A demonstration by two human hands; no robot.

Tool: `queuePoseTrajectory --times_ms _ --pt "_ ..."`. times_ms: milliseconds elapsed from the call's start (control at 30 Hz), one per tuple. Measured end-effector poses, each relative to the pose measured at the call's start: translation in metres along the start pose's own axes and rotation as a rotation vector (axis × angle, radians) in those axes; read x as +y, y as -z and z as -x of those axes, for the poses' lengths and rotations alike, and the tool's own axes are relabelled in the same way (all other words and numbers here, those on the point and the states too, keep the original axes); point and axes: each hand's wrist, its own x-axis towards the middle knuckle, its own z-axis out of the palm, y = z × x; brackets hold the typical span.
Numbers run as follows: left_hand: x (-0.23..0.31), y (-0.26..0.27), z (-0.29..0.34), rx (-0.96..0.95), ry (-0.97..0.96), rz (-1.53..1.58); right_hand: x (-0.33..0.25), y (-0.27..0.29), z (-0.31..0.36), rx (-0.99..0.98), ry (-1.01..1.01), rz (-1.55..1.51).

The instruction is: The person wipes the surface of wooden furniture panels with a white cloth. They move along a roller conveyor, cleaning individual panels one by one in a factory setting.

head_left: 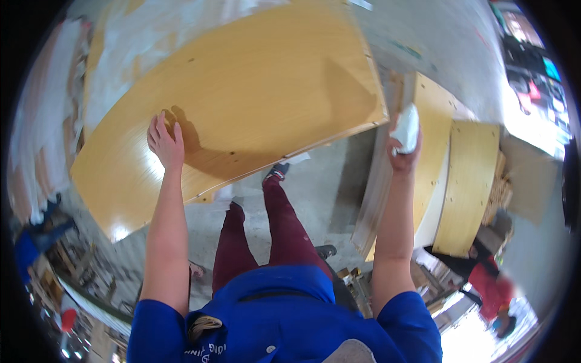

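A large, glossy yellow-brown wooden panel (260, 91) lies in front of me, with a few small dark marks or holes in its face and along its right edge. Over its left part is my left hand (165, 139), fingers spread and nothing in them. Its shadow falls on the wood just beside it; whether the fingers touch the surface I cannot tell. My right hand (404, 154) is raised beyond the panel's right end, closed around a white wad (408, 128) that looks like a cloth. Part of the wad is hidden by the fingers.
More wooden panels (469, 181) lie to the right. Sheet-covered boards (45, 121) line the far left. Wood scraps (78, 266) are heaped at the lower left. A person in red (493, 290) is at the lower right. Grey concrete floor (321, 187) shows around my feet.
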Motion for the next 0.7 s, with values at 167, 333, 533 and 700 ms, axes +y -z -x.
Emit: queuePoseTrajectory --times_ms 167,333,533,700 --pt "-0.134 0.046 0.014 0.023 0.819 -0.231 0.110 -0.070 -0.022 -0.059 -0.122 -0.047" --pt "-0.150 0.029 0.020 0.131 0.887 -0.261 0.205 -0.135 -0.090 -0.059 -0.207 0.430" --pt "-0.152 0.032 0.025 0.096 0.920 -0.267 0.302 -0.214 -0.162 0.084 0.125 1.140" --pt "-0.149 0.034 0.022 0.061 0.921 -0.222 0.334 -0.234 -0.190 0.043 0.370 1.640"
